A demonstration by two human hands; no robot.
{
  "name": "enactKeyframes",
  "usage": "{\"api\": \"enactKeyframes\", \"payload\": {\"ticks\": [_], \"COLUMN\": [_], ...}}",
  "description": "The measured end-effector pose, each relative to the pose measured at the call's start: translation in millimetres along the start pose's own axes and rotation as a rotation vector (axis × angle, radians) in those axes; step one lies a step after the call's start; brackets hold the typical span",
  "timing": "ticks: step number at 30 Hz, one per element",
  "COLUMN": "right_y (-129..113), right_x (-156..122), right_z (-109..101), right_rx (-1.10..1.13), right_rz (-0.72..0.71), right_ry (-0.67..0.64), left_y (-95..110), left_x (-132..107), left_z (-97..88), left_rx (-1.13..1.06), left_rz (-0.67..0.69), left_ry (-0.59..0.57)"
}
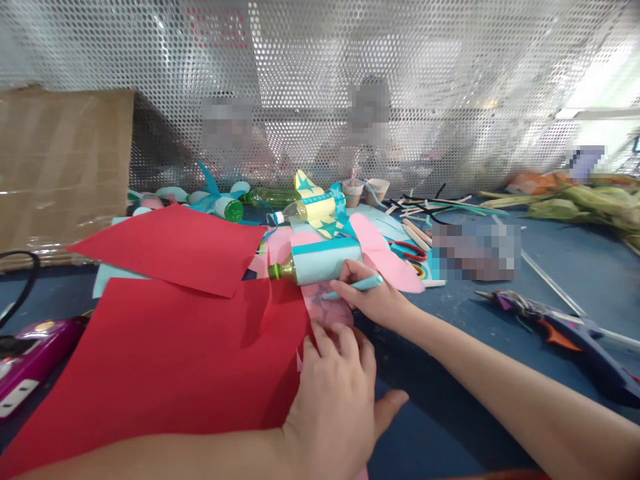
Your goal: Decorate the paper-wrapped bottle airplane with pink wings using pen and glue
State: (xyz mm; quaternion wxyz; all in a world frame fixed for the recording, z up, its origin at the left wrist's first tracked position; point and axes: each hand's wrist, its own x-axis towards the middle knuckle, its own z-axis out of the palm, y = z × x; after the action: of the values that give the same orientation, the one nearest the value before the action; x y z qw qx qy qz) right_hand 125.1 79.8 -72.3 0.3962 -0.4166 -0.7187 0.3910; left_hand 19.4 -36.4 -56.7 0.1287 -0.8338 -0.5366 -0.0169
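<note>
While left hand [340,380] lies flat, fingers loose, on pink paper [316,303] in middle of frame, right hand [373,293] pinches blue pen [367,283], tip down by dark marks on paper. Bottle [325,263] in blue wrap lies just above. Red sheets [200,360] fill left side; glue gun [565,333] lies at right edge.

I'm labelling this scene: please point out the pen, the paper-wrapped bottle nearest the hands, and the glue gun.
Pen [369,283]: head view, rear part of its barrel.
Paper-wrapped bottle [321,262]: head view, light blue wrap around its body.
Glue gun [597,352]: head view, dark blue body.
</note>
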Motion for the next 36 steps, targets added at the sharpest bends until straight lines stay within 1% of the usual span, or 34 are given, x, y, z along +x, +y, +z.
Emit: {"api": "enactKeyframes", "payload": {"ticks": [4, 9, 13, 16, 21, 28, 30, 32, 36], "right_y": [-0.6, -3.4, -4.4, -5.3, -9.1, -5.8, -4.3, -3.7, -3.9], "right_x": [-0.4, -1.3, -1.5, -1.6, -2.1, -1.5, -1.1, -0.8, -0.7], "right_z": [-0.6, -1.7, -2.1, -2.2, -3.3, -2.8, -2.6, -2.7, -2.8], "right_rx": [-0.007, 0.028, -0.008, 0.019, 0.004, 0.029, 0.034, 0.006, -0.049], "right_rz": [0.010, 0.027, 0.039, 0.048, 0.086, 0.071, 0.052, 0.033, 0.036], "right_ry": [0.006, -0.029, -0.025, -0.036, -0.047, -0.044, -0.010, 0.017, 0.006], "left_y": [0.2, 0.3, -0.3, -0.4, 0.2, 0.2, 0.3, 0.4, 0.2], "left_x": [-1.0, -0.2, 1.3, 0.4, -1.6, -0.6, -0.4, -0.3, -0.2], "left_z": [0.6, 0.1, 0.3, 0.9, 0.2, -2.1, -2.0, -1.6, -0.9], "left_rx": [-0.012, -0.018, -0.011, 0.000, 0.011, 0.028, 0.028, 0.023, 0.014], "left_rz": [0.002, 0.006, 0.005, 0.002, 0.005, 0.009, 0.009, 0.006, 0.006], "left_ry": [0.009, 0.000, 0.006, 0.005, -0.004, -0.029, -0.028, -0.023, -0.010]}}
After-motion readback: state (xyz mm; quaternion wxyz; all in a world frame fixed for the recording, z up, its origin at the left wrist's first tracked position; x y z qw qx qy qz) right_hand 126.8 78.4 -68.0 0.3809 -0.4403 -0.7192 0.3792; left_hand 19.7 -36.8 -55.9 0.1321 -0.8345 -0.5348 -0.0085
